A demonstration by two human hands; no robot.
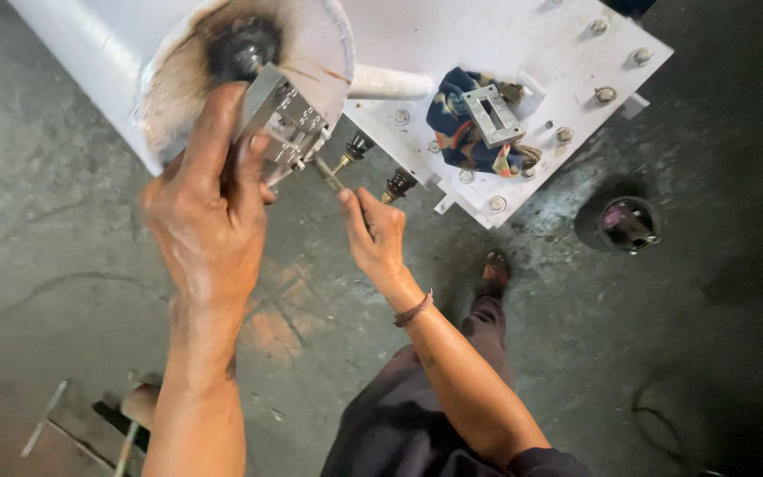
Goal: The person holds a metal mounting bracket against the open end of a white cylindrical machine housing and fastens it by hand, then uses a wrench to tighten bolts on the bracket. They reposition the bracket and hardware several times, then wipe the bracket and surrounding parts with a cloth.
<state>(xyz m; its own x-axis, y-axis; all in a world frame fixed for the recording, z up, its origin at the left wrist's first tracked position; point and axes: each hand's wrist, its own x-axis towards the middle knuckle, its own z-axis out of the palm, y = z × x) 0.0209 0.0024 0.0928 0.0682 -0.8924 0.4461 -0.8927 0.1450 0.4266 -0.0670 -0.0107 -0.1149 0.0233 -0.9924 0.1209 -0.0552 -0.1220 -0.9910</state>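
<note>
My left hand [209, 208] grips a metal clamp block [283, 119] fixed on a dark bushing [242, 46] that sticks out of a white round disc [315, 35] with a scorched, brown-stained face. My right hand [374, 234] holds a slim metal tool [328, 173], whose tip meets the lower edge of the clamp block. A brown band circles my right wrist. Both hands are above a grey concrete floor [72, 247].
A white bolted metal housing [523, 40] fills the top. On it lies a blue patterned rag [452, 124] with a second metal clamp block [492, 115]. Two brass-tipped terminals [396, 184] stick out below. A round dark object [627, 223] sits on the floor at right. My foot [492, 274] is below.
</note>
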